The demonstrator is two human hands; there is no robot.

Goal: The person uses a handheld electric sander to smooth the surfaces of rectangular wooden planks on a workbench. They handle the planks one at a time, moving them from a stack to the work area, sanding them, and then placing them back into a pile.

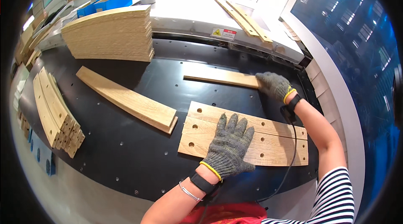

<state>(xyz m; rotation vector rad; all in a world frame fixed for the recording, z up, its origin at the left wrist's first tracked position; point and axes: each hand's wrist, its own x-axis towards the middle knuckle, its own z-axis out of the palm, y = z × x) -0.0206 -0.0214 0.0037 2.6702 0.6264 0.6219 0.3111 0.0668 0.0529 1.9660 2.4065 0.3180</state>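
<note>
My left hand [230, 144], in a grey knit glove with a yellow cuff edge, lies flat with fingers apart on drilled wooden boards [279, 143]. These light boards sit side by side on the black table, with round holes near their ends and middle. Farther off, my right hand [275, 86], gloved alike and slightly blurred, closes on the right end of a plain wooden strip [222, 75]. The strip lies crosswise beyond the drilled boards; my glove hides its right end. Left of my hands, two plain boards [130, 98] rest one on the other at a slant.
A tall stack of plain boards [111, 35] stands at the back left. Drilled strips are piled [56, 113] at the table's left edge. Two drilled strips [243, 19] lie on the white machine bed [189, 6], near a blue bin [107, 3]. A thin black cable [289, 161] hangs across the boards.
</note>
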